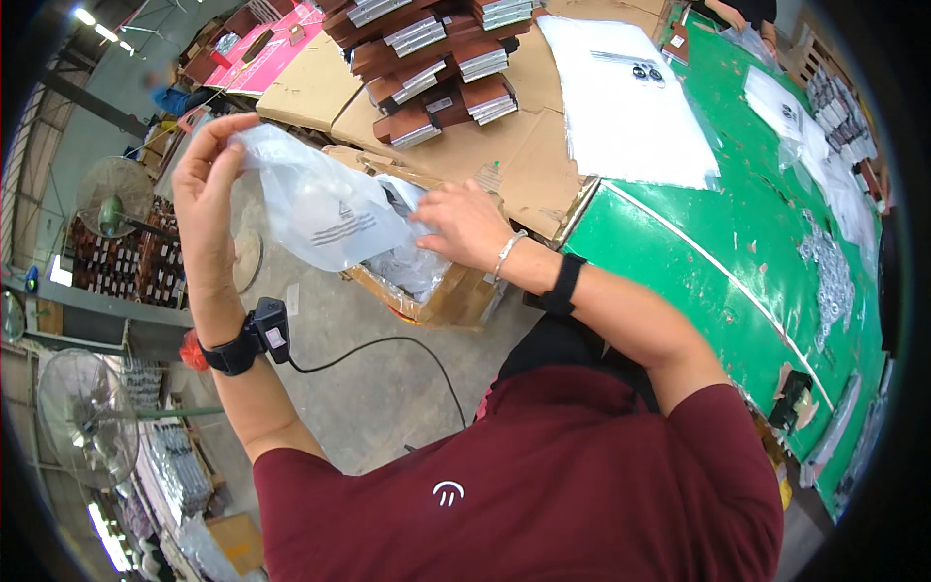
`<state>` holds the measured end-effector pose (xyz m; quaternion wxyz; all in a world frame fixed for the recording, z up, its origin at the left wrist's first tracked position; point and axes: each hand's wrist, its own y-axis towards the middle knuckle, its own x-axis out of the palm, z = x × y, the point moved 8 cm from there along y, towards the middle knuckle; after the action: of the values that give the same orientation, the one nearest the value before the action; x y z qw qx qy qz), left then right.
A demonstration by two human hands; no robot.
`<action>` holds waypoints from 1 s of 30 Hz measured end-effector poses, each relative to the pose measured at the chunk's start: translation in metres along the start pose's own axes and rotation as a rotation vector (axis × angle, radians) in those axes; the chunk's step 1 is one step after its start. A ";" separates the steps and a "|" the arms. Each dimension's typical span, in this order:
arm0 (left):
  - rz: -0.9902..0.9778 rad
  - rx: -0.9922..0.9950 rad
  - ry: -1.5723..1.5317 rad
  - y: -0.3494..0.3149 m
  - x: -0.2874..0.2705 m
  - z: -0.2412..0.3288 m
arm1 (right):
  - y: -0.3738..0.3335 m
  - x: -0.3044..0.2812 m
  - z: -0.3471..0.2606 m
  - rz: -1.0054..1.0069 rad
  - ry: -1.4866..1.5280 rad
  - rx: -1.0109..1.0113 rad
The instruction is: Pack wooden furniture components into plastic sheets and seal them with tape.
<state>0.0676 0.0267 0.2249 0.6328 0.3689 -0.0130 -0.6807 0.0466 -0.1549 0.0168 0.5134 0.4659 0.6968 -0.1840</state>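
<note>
A translucent white plastic bag (pixel 330 209) with dark printing is stretched between my two hands. My left hand (pixel 208 179), raised at the left, pinches the bag's upper corner between thumb and fingers. At the bag's other end my right hand (pixel 464 225) has its fingers bent against the plastic, the fingertips partly hidden. Beneath them stands an open cardboard box (pixel 451 303), with crumpled clear plastic (pixel 412 267) inside it. Something dark shows by the bag's right end, too covered to name.
Stacked brown pieces with metal strips (pixel 417 73) rise on the cardboard-covered table ahead. Flat white bags (pixel 621 107) lie on the green table (pixel 659 252) at right, where another person's hands (pixel 727 15) show far back. A black cable (pixel 417 339) hangs from my left wrist. Fans (pixel 87 417) stand left.
</note>
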 end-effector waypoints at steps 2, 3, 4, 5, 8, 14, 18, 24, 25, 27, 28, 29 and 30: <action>-0.007 -0.044 -0.065 0.002 0.011 0.007 | -0.007 -0.030 -0.005 0.260 0.269 -0.054; -0.048 -0.054 -0.102 0.003 0.030 0.012 | -0.009 -0.048 -0.010 0.291 0.529 -0.056; -0.054 -0.029 -0.118 0.007 0.048 0.016 | -0.012 -0.056 -0.012 0.325 0.790 -0.051; -0.086 -0.008 -0.127 0.010 0.070 0.021 | -0.013 -0.050 -0.014 0.334 0.782 -0.034; -0.272 0.008 -0.319 0.010 0.155 0.032 | -0.013 -0.032 -0.011 0.420 1.312 0.045; -0.539 0.026 -0.577 0.005 0.263 0.050 | -0.100 -0.068 0.092 0.693 1.544 0.381; -0.436 0.219 -0.321 0.020 0.313 0.036 | -0.207 -0.064 0.172 0.714 1.472 0.571; -0.972 -0.339 -0.393 -0.081 0.471 -0.050 | -0.324 -0.045 0.238 0.494 1.255 0.876; -0.993 -0.488 -0.485 -0.093 0.479 -0.050 | -0.344 -0.043 0.247 0.516 1.257 0.897; -0.923 -0.393 -0.472 -0.097 0.486 -0.028 | -0.375 -0.035 0.261 0.587 1.320 0.939; -0.822 -0.289 -0.460 -0.089 0.483 -0.012 | -0.379 -0.039 0.259 0.595 1.326 0.968; -0.829 -0.292 -0.459 -0.089 0.486 -0.004 | -0.380 -0.044 0.252 0.599 1.330 0.975; -0.765 -0.165 -0.450 -0.084 0.484 0.009 | -0.377 -0.062 0.238 0.728 1.310 1.001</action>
<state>0.0266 -0.3819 -0.0443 0.3444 0.1384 0.0414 -0.9276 -0.1370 -0.5461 -0.1086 -0.2229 0.8384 0.4974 0.0104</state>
